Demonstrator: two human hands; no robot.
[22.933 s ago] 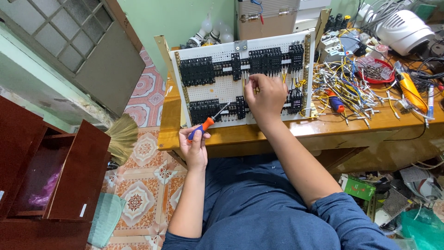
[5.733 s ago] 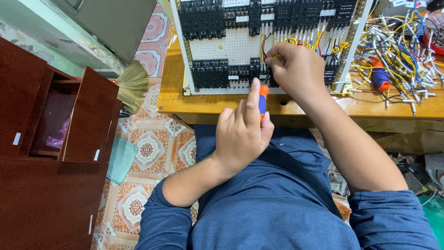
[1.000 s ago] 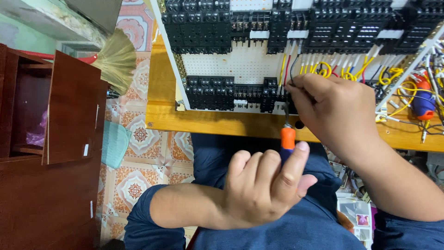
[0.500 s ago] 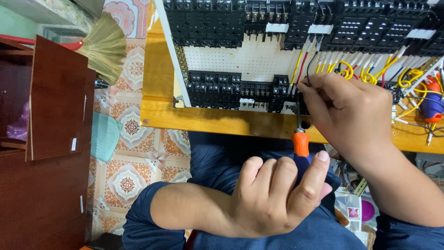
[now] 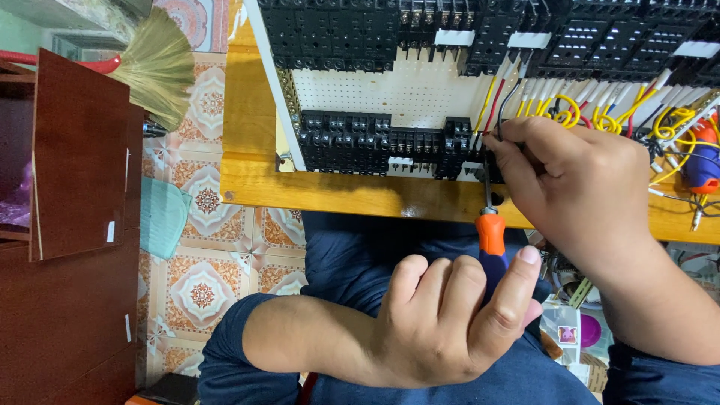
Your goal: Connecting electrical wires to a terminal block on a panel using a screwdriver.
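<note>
A white perforated panel (image 5: pixel 405 94) is lying on a yellow wooden bench (image 5: pixel 337 196), and everything here is being placed against that panel. Rows of black terminal blocks (image 5: pixel 375 142) are sitting along the panel's near edge and again along its far edge. Yellow, red and black wires (image 5: pixel 592 109) are looping over the panel's right part, spilling past its right end toward a blue-and-orange tool (image 5: pixel 701 161) lying on the bench. Left of the panel, beyond the bench edge, a straw broom (image 5: pixel 154 64) is lying over patterned floor tiles (image 5: pixel 202 281), and a dark red-brown cabinet (image 5: pixel 75 157) is standing further left.

The screwdriver (image 5: pixel 489 229) is sitting just off the panel's near edge, right of centre. Its long axis is running nearly straight away from the person, with the thin metal shaft pointing up at the near row of terminal blocks and the orange-and-blue handle pointing back toward the body. The tip is being hidden behind the right hand and the wires.

The left hand (image 5: pixel 450 322) is curling around the handle's lower end, fingers pressed together and wrapped in a loose fist, thumb raised alongside. The right hand (image 5: pixel 577 187) is resting over the panel's near right corner, thumb and forefinger pinching a black wire (image 5: pixel 504 101) against the blocks, the other fingers folded and blocking the view of the terminals beneath.
</note>
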